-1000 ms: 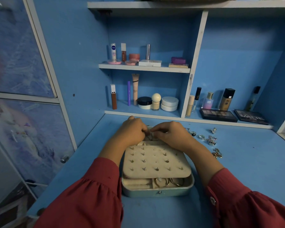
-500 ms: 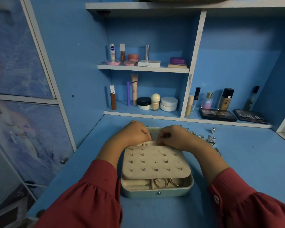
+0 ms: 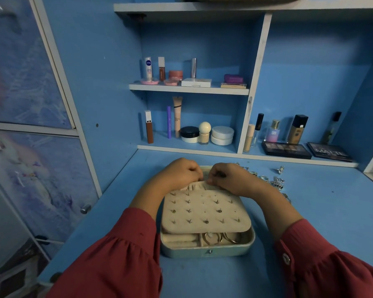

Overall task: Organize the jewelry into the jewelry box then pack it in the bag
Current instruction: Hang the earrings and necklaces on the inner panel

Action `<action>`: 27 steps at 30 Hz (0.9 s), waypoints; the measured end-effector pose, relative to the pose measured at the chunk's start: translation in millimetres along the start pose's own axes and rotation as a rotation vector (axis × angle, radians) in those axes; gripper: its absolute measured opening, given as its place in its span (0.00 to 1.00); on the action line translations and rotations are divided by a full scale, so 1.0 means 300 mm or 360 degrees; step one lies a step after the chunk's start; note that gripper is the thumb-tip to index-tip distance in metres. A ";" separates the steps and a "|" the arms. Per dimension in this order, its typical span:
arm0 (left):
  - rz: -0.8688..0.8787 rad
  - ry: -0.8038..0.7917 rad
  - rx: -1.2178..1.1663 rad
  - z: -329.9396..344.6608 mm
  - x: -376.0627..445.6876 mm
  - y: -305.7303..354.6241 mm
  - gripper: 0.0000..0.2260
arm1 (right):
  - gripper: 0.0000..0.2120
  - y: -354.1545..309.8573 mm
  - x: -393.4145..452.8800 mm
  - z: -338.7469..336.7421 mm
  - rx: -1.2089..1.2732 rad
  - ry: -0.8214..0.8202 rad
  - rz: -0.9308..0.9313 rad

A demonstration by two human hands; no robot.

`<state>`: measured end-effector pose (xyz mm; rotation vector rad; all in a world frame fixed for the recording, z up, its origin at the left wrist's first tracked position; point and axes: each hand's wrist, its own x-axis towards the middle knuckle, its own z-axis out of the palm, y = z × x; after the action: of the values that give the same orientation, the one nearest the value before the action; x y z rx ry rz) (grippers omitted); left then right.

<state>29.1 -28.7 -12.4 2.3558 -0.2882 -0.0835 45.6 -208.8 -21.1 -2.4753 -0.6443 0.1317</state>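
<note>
Cream fabric gathered into an elastic pocket edge [image 3: 195,186] sits at the far end of the jewelry box, and both hands meet over it. The left hand [image 3: 181,173] has its fingers curled down onto that gathered edge; the right hand [image 3: 228,176] is curled the same way, thumb and fingertips pinching at the edge. Whether either grip holds a piece of jewelry cannot be told, since the fingertips are tucked under.

The pale green rectangular jewelry box [image 3: 207,250] lies open on the blue surface [image 3: 332,211], its near wall with a small metal knob facing the person. A cream padded earring panel [image 3: 205,211] studded with rows of small earring posts covers most of the box. Below it, the near compartments show cream ring rolls on the left and thin metal hoop earrings [image 3: 222,237] on the right.

Dark red sleeves [image 3: 121,254] flank the box on both sides. To the right of the right hand, a scatter of loose silver jewelry pieces [image 3: 276,181] lies on the surface, which is bare beyond them out to the right edge. The left edge of the surface runs close to a blue cabinet wall [image 3: 108,104]. Behind the hands, the white-edged shelves [image 3: 187,89] carry cosmetics, and two dark eyeshadow palettes [image 3: 286,149] lie at the back right.
</note>
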 end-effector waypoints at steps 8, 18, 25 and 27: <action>-0.0091 0.0070 0.0355 -0.018 0.014 -0.052 0.09 | 0.08 -0.015 -0.006 0.008 0.0032 -0.0030 0.0059; -0.0078 -0.0002 0.0203 -0.016 0.005 -0.028 0.07 | 0.13 -0.029 0.002 0.023 0.0151 -0.0054 0.0184; -0.0108 -0.0092 0.0192 -0.002 0.008 -0.022 0.08 | 0.25 -0.041 0.011 0.034 0.0062 -0.0080 0.0281; -0.0117 -0.0104 0.0214 0.000 0.009 -0.020 0.09 | 0.20 -0.045 0.006 0.029 0.0182 -0.0076 0.0286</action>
<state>32.9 -25.2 -16.3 2.5007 -0.2457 -0.1818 39.4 -193.8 -20.8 -2.4218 -0.4208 0.2892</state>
